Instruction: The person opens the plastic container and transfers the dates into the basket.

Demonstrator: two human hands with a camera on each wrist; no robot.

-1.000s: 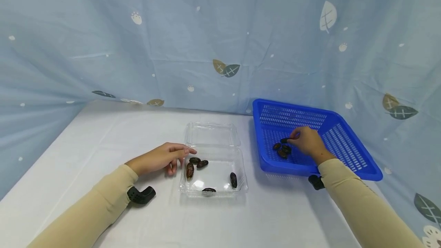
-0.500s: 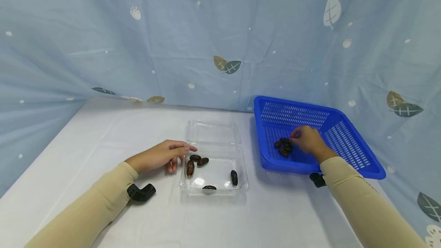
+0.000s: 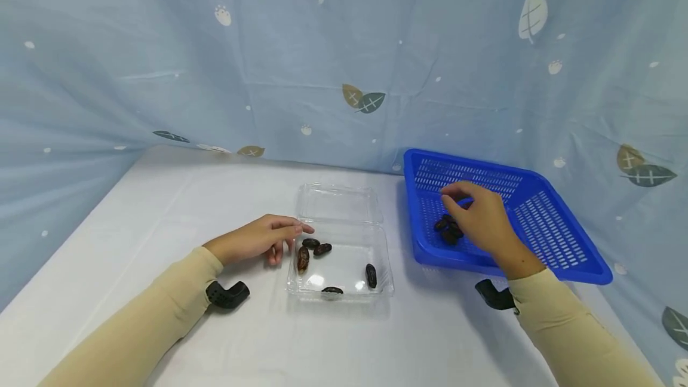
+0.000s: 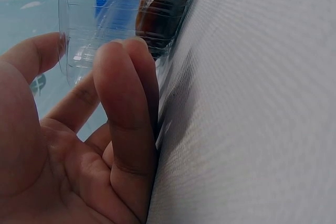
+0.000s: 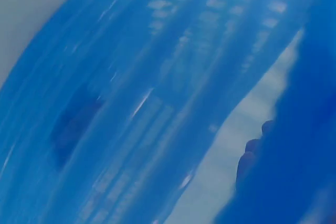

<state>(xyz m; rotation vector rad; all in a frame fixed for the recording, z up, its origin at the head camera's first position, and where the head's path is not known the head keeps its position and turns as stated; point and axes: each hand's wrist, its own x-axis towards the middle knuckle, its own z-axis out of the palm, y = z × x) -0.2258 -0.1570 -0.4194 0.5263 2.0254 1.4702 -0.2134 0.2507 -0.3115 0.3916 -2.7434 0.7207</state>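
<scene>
A clear plastic clamshell box [image 3: 371, 243] lies on the table with its lid [image 3: 340, 203] folded back. Several dark brown dates [image 3: 303, 260] lie in it. My left hand [image 3: 255, 240] rests at its left side, fingers relaxed, with the index finger reaching over the rim. In the left wrist view, fingers [image 4: 123, 93] are near the clear wall, with a date [image 4: 164, 9] behind it. On the right, my right hand [image 3: 478, 217] hovers over a blue plastic basket [image 3: 559, 220], thumb and index tips slightly apart; nothing shows between them. Beneath it lies a small cluster of dates [image 3: 448, 236].
A white cloth [image 3: 215, 184] covers the table. Behind it hangs a pale blue curtain [image 3: 301, 52] with leaf prints. The basket's raised rim [image 3: 604, 267] stands around the right hand's area. Motion blur makes the blue basket wall [image 5: 131, 103] indistinct in the right wrist view.
My right hand first pinches a date low in the basket, then lets it go beside the others. Now it has risen above the cluster. The left hand stays at the box.
</scene>
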